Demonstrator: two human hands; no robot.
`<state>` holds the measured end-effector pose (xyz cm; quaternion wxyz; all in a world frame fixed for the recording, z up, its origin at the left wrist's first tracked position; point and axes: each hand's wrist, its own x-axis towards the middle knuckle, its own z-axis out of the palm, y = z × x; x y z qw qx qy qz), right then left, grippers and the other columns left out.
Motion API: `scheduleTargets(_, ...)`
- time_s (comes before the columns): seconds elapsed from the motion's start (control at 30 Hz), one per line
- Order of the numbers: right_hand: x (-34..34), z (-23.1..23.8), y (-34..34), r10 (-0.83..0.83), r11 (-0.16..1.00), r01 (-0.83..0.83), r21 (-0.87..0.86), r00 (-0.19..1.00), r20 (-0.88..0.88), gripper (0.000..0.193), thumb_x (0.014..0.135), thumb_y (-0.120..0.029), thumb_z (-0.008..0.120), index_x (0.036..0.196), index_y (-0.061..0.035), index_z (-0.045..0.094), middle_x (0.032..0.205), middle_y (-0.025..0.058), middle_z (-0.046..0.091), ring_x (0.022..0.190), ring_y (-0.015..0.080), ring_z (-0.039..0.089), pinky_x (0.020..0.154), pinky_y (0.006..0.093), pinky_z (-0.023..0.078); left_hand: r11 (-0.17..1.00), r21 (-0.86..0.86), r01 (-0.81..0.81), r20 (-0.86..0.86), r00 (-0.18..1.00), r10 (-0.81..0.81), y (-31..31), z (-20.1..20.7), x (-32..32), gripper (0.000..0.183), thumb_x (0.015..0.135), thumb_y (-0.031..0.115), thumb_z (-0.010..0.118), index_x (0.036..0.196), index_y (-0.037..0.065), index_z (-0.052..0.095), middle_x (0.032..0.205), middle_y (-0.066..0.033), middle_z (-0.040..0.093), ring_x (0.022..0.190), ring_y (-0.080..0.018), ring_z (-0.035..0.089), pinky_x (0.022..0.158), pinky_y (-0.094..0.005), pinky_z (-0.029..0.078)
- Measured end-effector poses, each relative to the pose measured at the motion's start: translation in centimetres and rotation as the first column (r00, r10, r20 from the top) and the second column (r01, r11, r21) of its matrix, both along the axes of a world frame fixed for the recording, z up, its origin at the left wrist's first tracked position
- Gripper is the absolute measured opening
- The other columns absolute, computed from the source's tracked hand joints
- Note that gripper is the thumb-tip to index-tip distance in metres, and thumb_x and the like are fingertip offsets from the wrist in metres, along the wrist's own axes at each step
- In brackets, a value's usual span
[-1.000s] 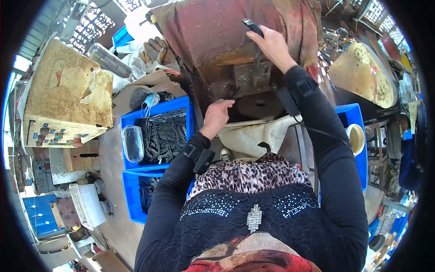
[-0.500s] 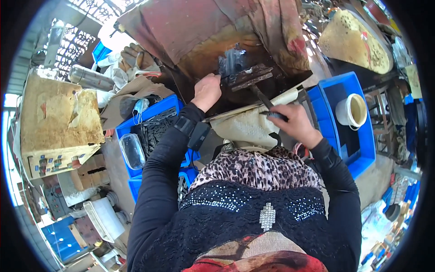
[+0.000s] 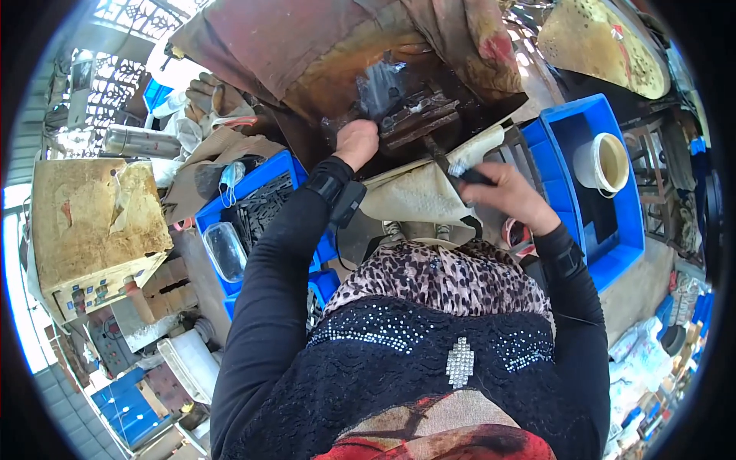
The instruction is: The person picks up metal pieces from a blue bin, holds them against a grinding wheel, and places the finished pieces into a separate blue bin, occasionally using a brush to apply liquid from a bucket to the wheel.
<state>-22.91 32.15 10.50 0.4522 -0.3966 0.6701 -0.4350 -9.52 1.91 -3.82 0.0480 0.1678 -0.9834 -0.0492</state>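
My left hand (image 3: 358, 143) is closed at the left end of a dark, wet-looking metal fixture (image 3: 422, 126); whatever its fingers hold is hidden. Beside it, a greyish shiny block (image 3: 381, 84) rises from the machine bed. My right hand (image 3: 512, 198) grips a dark-handled brush (image 3: 477, 177) with a pale bristly end, to the right of the dark bar (image 3: 435, 152) that sticks out from the fixture toward me. Below the fixture hangs a cream cloth (image 3: 414, 195) over the machine's front edge.
A stained reddish cloth cover (image 3: 307, 46) shields the fixture's back and sides. At left, a blue bin (image 3: 287, 165) holds many dark metal parts and a clear plastic box (image 3: 225, 251). At right, a white bucket (image 3: 600, 165) stands in a blue crate (image 3: 586, 115). A stained cabinet (image 3: 100, 230) stands far left.
My right hand has turned and shifted slightly, and the brush's pale end now shows beside the bar. My left hand has moved slightly and stays at the fixture's left end. The view has shifted a little.
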Motion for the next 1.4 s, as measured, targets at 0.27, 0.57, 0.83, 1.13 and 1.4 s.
scheduleTargets(0.27,-3.9,-4.1,-6.0,-0.209,0.941,0.334,-0.058,0.707,0.676,0.021,0.099,-0.018,0.055,0.114,-0.0023,0.057,0.084,0.0039,0.059,0.072,0.0132,0.055,0.069,0.0278,0.047,0.647,0.683,-0.339,0.062,0.909,0.412,1.8,8.2,1.2,0.024,0.09,0.023,0.06,0.08,0.002,0.067,0.074,-0.0169,0.066,0.062,-0.028,0.066,0.06,-0.0371,0.052)
scheduleTargets(0.57,-1.0,-4.8,-13.6,-0.262,0.817,0.576,-0.02,0.403,0.877,0.019,0.097,-0.012,0.059,0.113,-0.0026,0.055,0.106,0.0133,0.066,0.1,0.0248,0.065,0.085,0.0388,0.054,0.947,0.268,-0.18,-0.34,0.901,0.267,5.2,10.9,-0.3,0.021,0.087,0.02,0.059,0.074,0.004,0.062,0.073,-0.0106,0.065,0.072,-0.0269,0.066,0.064,-0.044,0.05)
scheduleTargets(0.83,-1.0,-6.0,-14.6,-0.268,0.743,0.66,-0.109,0.443,0.855,0.016,0.096,-0.009,0.06,0.11,-0.0029,0.057,0.102,0.0118,0.066,0.093,0.0212,0.066,0.08,0.0345,0.055,0.996,0.045,-0.08,-0.319,0.943,0.09,9.1,11.4,-2.3,0.008,0.083,0.011,0.057,0.083,0.005,0.063,0.078,-0.013,0.062,0.071,-0.0329,0.063,0.063,-0.0435,0.051)
scheduleTargets(1.13,-4.2,-5.4,-9.2,-0.177,0.868,0.458,-0.191,0.645,0.743,0.022,0.096,-0.012,0.06,0.116,-0.0031,0.057,0.084,0.0022,0.059,0.072,0.0115,0.057,0.068,0.026,0.049,0.467,0.877,-0.117,-0.149,0.857,0.494,3.6,12.6,1.3,0.042,0.093,-0.005,0.047,0.13,0.007,0.059,0.102,-0.0059,0.064,0.075,-0.0107,0.063,0.066,-0.0235,0.051)
scheduleTargets(1.4,-0.7,-3.0,-2.6,0.084,0.992,-0.079,-0.096,0.995,0.053,0.025,0.085,-0.016,0.076,0.101,-0.0005,0.065,0.072,-0.0027,0.057,0.064,0.0069,0.053,0.061,0.0234,0.044,0.572,0.814,-0.097,-0.19,0.887,0.421,-2.1,2.8,0.3,0.041,0.085,-0.009,0.049,0.119,0.006,0.065,0.095,-0.0164,0.07,0.08,-0.021,0.067,0.075,-0.0315,0.053)
